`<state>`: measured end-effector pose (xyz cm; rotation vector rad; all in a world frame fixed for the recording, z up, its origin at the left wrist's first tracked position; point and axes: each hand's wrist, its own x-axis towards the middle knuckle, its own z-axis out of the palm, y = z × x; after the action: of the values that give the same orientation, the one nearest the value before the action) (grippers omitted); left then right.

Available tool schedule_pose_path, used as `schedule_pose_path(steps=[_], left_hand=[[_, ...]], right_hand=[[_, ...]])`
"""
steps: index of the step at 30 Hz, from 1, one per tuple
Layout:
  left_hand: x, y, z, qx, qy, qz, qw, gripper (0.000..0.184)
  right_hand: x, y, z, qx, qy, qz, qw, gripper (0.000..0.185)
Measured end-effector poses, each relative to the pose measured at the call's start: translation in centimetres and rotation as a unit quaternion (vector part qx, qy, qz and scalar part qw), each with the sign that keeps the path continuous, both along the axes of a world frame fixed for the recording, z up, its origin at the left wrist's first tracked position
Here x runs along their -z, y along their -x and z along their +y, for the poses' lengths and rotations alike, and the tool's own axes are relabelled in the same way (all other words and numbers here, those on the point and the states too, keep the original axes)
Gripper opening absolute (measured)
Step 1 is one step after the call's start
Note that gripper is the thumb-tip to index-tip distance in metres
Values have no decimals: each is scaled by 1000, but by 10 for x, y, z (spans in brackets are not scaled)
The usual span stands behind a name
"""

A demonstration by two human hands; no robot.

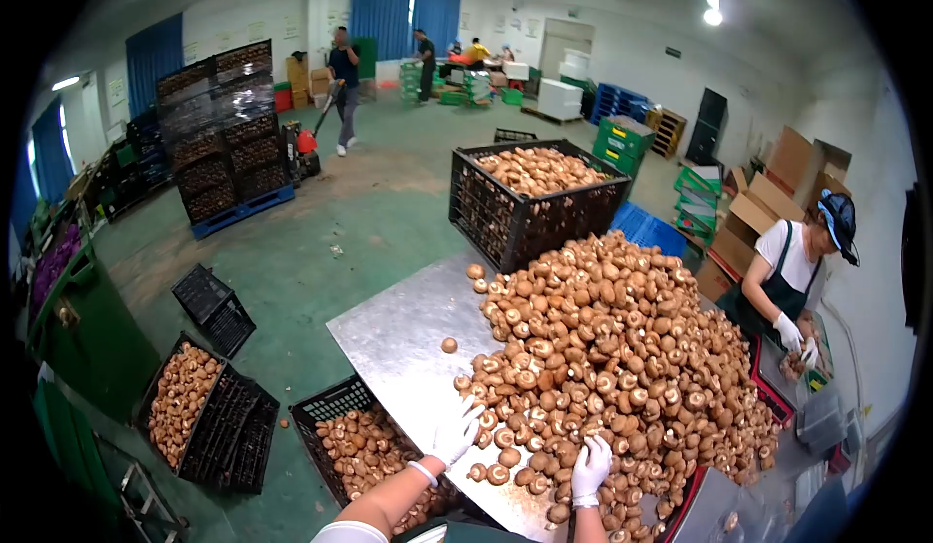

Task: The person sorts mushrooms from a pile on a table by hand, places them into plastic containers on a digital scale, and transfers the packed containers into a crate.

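Note:
A large heap of brown mushrooms (612,339) covers much of a shiny metal table (408,320). My left hand (455,436), in a white glove, is at the table's near left side with its fingers stretched out, beside a few loose mushrooms. In a matching glove, my right hand (591,470) rests against the near edge of the heap, its fingers extended among the mushrooms. Below the table's left edge, under my left forearm, stands a black crate (326,402) partly filled with mushrooms.
A full black crate (544,222) stands behind the heap. Another mushroom crate (219,426) is on the floor at left. To the right, a person in an apron (787,281) handles something small. A pallet of stacked crates (219,135) and a person with a pallet jack (345,86) are farther back.

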<state>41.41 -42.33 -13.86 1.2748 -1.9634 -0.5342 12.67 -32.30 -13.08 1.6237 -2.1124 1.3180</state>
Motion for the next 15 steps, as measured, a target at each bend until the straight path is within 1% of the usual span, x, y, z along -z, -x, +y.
schedule_pose_path(steps=[2,3,5,7,10,11,12,14,15], left_hand=[[5,1,2,-8,7,23,1000,34],[4,1,3,-7,-4,22,1000,34],[6,1,2,2,-43,58,997,34],[3,1,2,1,-23,25,999,33],[-7,3,2,-5,-14,29,999,33],[-9,3,2,1,-6,32,999,33],[-10,3,1,2,2,36,999,33],[-1,2,-4,6,42,23,999,33],[-1,2,-4,10,22,33,999,32]], right_hand=[[3,2,0,8,-7,10,1000,18],[5,3,1,5,-6,12,1000,18],[3,2,1,8,-8,14,1000,18],[-2,-1,1,12,-17,5,1000,18],[-10,-8,4,11,-23,-23,999,19],[-13,-9,6,10,-31,-16,999,20],[-17,-11,8,6,-39,-8,999,21],[-19,-15,13,-24,-54,-35,998,24],[-19,-19,18,-34,-66,-41,996,25]])
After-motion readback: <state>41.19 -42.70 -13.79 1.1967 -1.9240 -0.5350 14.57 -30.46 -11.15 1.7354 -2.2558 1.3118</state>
